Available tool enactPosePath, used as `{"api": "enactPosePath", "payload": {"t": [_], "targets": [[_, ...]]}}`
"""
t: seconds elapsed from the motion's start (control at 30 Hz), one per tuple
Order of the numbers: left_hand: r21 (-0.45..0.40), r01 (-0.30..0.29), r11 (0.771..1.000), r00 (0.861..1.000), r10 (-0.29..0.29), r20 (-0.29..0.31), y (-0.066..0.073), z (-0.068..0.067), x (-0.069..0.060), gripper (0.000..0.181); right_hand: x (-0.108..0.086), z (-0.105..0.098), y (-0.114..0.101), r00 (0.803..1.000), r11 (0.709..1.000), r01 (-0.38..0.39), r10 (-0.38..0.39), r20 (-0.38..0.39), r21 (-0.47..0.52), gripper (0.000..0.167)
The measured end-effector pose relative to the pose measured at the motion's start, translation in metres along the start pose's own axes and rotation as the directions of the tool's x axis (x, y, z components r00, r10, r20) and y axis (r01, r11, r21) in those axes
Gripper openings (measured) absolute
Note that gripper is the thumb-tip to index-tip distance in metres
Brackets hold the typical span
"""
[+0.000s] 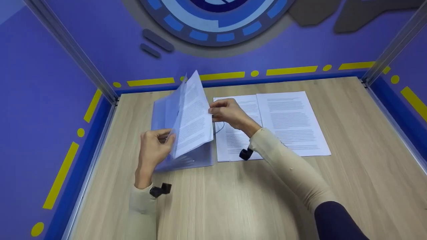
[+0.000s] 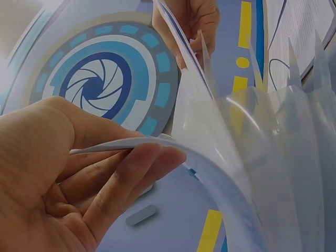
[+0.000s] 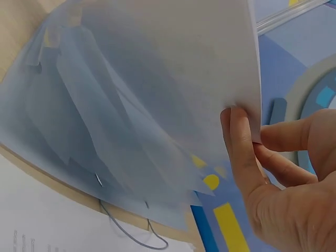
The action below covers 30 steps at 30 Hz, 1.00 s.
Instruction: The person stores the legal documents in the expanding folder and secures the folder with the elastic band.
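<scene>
The thing in hand is a see-through plastic folder [image 1: 162,113], spread open left of centre on the bench [image 1: 206,206], with printed papers [image 1: 193,120] standing tilted above it. The left grip [image 1: 155,150] is closed to a narrow pinch on a thin, bowed edge that looks like the folder's plastic. The right grip [image 1: 228,113] holds the papers at their right edge, pinched between thumb and fingers.

Both should be light, so weight ought to matter little; floppiness is the likelier trouble. The plastic bends readily, as its curve in the left wrist view suggests, and its smooth face may be slippery. Its pockets [image 2: 294,157] look thin and wavy, so a leaf caught alone would probably fold rather than stay flat. The papers look a little stiffer as a stack, but single sheets could slide apart, crease at the corners or tear if pulled hard.

A shallow pinch along the side edge, well clear of the corners, seems the best hold for the papers; for the folder, the rim of one leaf. The thin cord [image 1: 223,126] at the folder's right side could snag. Two piles of pages, a left pile [image 1: 233,146] and a right pile [image 1: 290,123], lie just beside it.
</scene>
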<state>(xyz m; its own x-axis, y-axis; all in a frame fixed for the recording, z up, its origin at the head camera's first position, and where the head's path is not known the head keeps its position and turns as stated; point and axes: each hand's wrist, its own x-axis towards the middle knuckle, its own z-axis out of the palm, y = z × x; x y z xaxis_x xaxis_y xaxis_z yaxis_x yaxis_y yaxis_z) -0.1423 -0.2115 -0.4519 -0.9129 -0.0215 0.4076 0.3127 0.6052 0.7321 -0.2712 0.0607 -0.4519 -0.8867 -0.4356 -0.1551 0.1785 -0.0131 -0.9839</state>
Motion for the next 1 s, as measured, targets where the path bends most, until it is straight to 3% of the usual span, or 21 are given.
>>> {"api": "enactPosePath", "payload": {"t": [0.2, 0.6, 1.0], "targets": [[-0.006, -0.012, 1.000, 1.000, 0.012, 0.002, 0.000, 0.001, 0.000, 0.019, 0.003, 0.012, 0.005, 1.000, 0.999, 0.018, -0.019, -0.013, -0.032, 0.023], [0.001, -0.024, 1.000, 1.000, 0.024, 0.004, -0.001, 0.001, -0.001, 0.019, 0.006, 0.035, 0.011, 0.997, 0.998, -0.035, 0.030, -0.075, -0.060, 0.028], [-0.008, 0.010, 1.000, 1.000, -0.010, 0.008, 0.001, -0.001, 0.000, 0.020, 0.008, 0.050, 0.004, 0.990, 0.995, -0.005, -0.009, -0.138, -0.102, 0.029]]}}
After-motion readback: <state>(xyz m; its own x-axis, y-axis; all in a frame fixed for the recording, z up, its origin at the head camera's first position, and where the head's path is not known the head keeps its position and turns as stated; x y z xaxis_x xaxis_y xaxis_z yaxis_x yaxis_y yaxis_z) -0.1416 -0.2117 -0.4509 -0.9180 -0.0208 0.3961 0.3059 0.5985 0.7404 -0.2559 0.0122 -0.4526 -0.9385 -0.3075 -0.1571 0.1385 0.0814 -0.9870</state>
